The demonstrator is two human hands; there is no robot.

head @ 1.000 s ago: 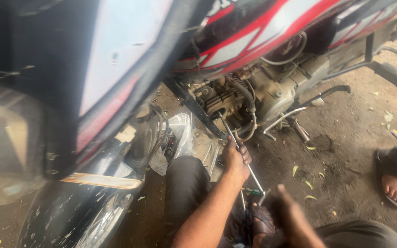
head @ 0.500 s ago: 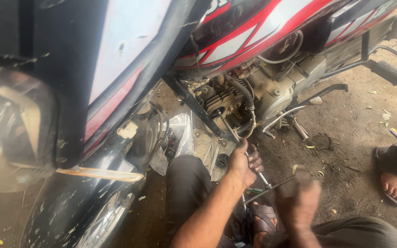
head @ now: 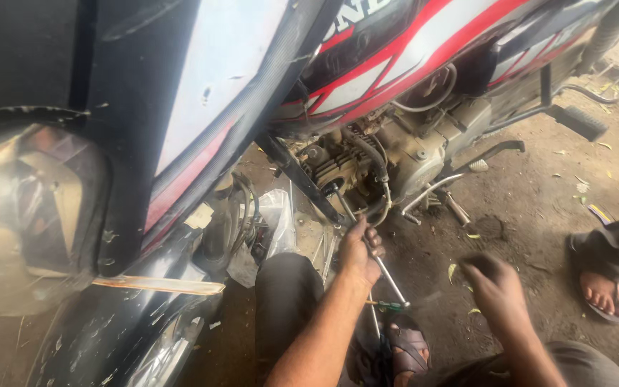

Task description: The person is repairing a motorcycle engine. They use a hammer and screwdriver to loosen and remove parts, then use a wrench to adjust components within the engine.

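- Nearest the camera, the left hand (head: 358,247) is closed round a long metal socket wrench (head: 374,261), as it was 1 second ago.
- Right of it, the right hand (head: 492,283), blurred, has swung off the wrench's lower end; how far open it is, I cannot tell.
- Above the left hand, the wrench's tip meets the motorcycle engine (head: 367,161).
- Far right, another person's sandalled foot (head: 603,290) rests on the dirt floor (head: 531,193).
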